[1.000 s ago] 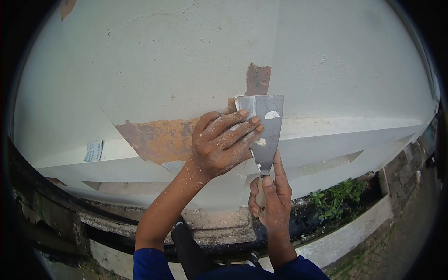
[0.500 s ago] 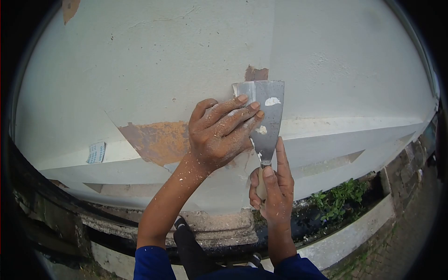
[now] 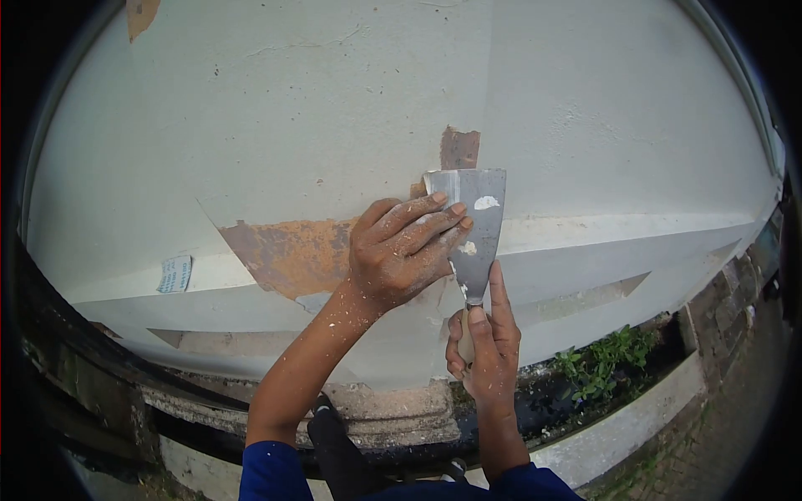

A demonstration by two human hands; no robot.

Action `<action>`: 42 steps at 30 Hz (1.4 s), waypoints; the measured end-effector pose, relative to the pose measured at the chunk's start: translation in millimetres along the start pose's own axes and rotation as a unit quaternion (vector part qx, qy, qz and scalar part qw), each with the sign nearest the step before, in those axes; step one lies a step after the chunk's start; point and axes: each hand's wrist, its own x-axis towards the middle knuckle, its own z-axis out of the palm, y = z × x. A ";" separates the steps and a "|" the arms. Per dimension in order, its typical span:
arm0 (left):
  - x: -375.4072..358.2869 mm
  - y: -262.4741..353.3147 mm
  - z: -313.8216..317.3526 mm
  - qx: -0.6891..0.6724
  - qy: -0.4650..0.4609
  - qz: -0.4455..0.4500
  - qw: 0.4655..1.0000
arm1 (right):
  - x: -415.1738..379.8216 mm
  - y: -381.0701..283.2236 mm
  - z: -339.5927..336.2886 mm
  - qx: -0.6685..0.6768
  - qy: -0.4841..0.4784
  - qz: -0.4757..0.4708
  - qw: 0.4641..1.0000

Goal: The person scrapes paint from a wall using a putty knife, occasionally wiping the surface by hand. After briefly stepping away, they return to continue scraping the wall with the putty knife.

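A wide putty knife [image 3: 482, 225] with white smears lies against the pale painted wall [image 3: 276, 150], its blade edge upward. My right hand [image 3: 491, 346] is wrapped round its handle, with the index finger stretched along the blade's lower right edge. My left hand [image 3: 405, 250] rests its spread fingertips on the left part of the blade; dust and flakes cover its skin. Just above the blade edge is a small bare brown patch [image 3: 459, 149]. A larger orange-brown patch [image 3: 296, 250] of exposed surface extends left from my left hand.
A small printed paper [image 3: 175, 274] is stuck at the wall's lower left. Below the wall run a rough concrete ledge [image 3: 393, 413] and a dark channel with green plants [image 3: 606, 363]. My shod feet stand below. Another brown patch [image 3: 142, 17] shows at the top left.
The putty knife and both hands have moved down the wall. More of the small brown patch above the blade now shows.
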 end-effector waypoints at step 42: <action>-17.3 9.5 -9.6 0.009 -0.015 -0.052 0.999 | -10.0 5.0 9.8 -0.005 0.004 0.017 1.000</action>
